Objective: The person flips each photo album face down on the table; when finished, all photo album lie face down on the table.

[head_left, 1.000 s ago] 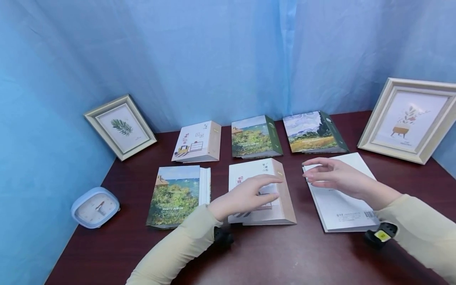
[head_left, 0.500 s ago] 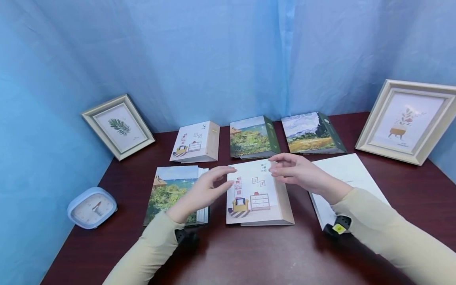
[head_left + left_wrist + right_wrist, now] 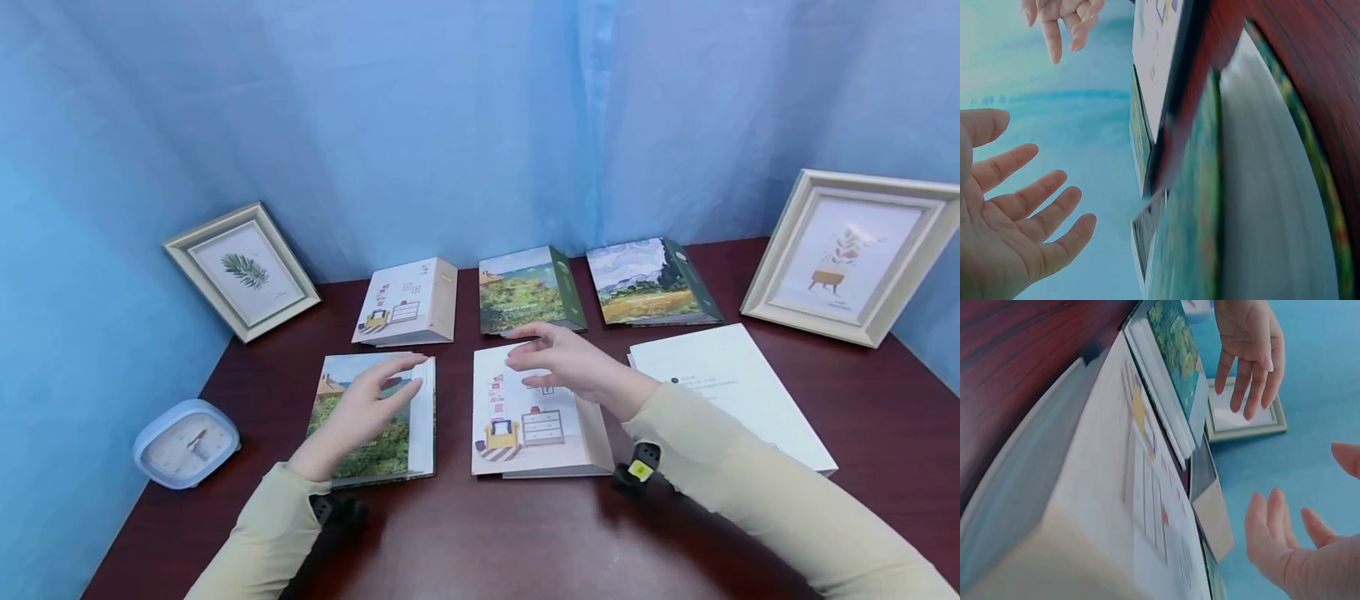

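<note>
In the head view my left hand [image 3: 360,421] hovers over a photo album with a painted seaside garden cover [image 3: 384,460], fingers loosely extended, thumb apart. My right hand [image 3: 573,367] floats above the upper part of a white album with an armchair and dresser drawing [image 3: 542,429]. The left wrist view shows the left palm [image 3: 1013,225] with spread fingers and nothing in it. Likewise, the right hand [image 3: 1304,556] appears in its own wrist view with fingers extended and no object in them. Right of the middle album lies a white album [image 3: 735,392], partly hidden by the right sleeve.
Behind stand a white illustrated album [image 3: 397,304], a second seaside album [image 3: 521,292] and a wheat-field album [image 3: 648,279] in a row. Picture frames lean at the left [image 3: 243,271] and right [image 3: 836,250]. A blue clock [image 3: 187,443] sits near the left table edge.
Both hands have swept left: the left from the middle album to the seaside one, the right from the white album to the middle one. The albums stay in place.
</note>
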A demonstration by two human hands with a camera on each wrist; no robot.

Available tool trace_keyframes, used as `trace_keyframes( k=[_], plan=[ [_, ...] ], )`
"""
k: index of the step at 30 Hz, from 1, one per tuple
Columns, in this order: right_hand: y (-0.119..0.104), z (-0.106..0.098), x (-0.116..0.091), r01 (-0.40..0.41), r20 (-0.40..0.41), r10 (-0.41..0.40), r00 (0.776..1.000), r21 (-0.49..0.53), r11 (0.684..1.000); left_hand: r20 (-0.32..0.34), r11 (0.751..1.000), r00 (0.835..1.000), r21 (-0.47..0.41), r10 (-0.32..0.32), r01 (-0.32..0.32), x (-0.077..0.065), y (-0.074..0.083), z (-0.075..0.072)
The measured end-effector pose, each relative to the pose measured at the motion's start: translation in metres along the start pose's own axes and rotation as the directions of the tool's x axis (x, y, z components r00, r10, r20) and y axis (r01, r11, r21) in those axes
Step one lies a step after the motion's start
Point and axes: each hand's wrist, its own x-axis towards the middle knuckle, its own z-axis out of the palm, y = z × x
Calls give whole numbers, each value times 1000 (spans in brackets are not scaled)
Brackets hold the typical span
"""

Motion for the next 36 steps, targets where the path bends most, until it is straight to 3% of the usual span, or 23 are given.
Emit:
trace_keyframes(
  k=[7, 20, 36],
  plan=[
    [-1, 20, 14, -79, 16, 78, 997, 21, 997, -45, 996, 996, 55, -71, 73, -16, -18, -17],
    [3, 54, 34, -131, 52, 130, 990, 24, 991, -89, 979, 980, 82, -178, 185, -38, -39, -32],
    [22, 88, 57, -193, 60, 190, 980, 46, 980, -131, 978, 976, 90, -174, 186, -55, -54, -46]
  ],
)
